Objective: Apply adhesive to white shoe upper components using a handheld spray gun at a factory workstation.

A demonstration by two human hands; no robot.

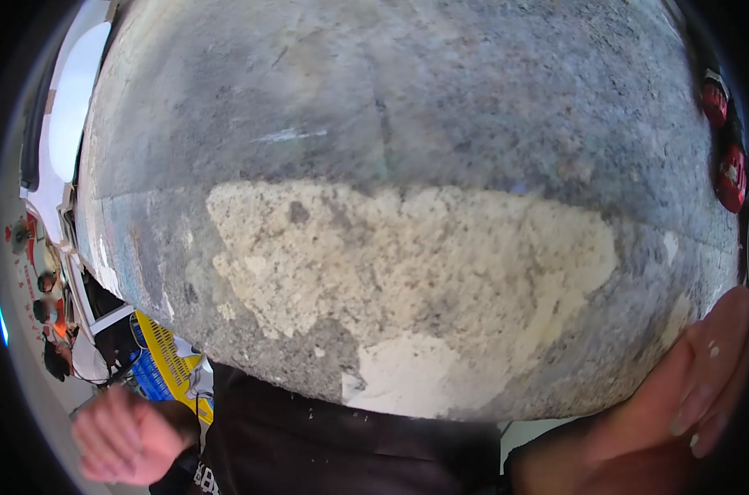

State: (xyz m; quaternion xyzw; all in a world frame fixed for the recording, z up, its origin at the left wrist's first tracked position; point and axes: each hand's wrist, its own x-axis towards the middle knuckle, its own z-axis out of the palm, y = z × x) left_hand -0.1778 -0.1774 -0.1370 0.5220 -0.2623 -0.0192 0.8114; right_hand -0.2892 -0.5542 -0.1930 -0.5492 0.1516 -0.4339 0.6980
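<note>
Head view, looking close at a large grey rough concrete slab (407, 107) that fills nearly the whole picture. Its surface is mottled and scuffed, with a broad pale cream patch of chipped plaster (407, 272) across the middle and a whiter patch near its lower edge. A faint white scratch mark sits higher up, left of centre.

Right hand (704, 379), at the lower right: fingers stretched out and lying together, pressed flat against the slab's lower right edge. Pale specks of dust on the fingers. It is not wrapped around anything; palm and fingers rest on the concrete.

Left hand (123, 437), at the lower left: fingers curled in together to a loose fist, blurred, well apart from the slab. Whether it holds something inside the curl cannot be told from here. A dark sleeve cuff meets it at the wrist.

Below the slab, the person's dark brown garment (333, 445) spans the lower middle.

Left rim: a yellow and blue printed sack (164, 363), bent by the lens, just beside white framed shapes and some red items, too small to make out. Right rim: two red rounded objects (725, 140), one above the other.
</note>
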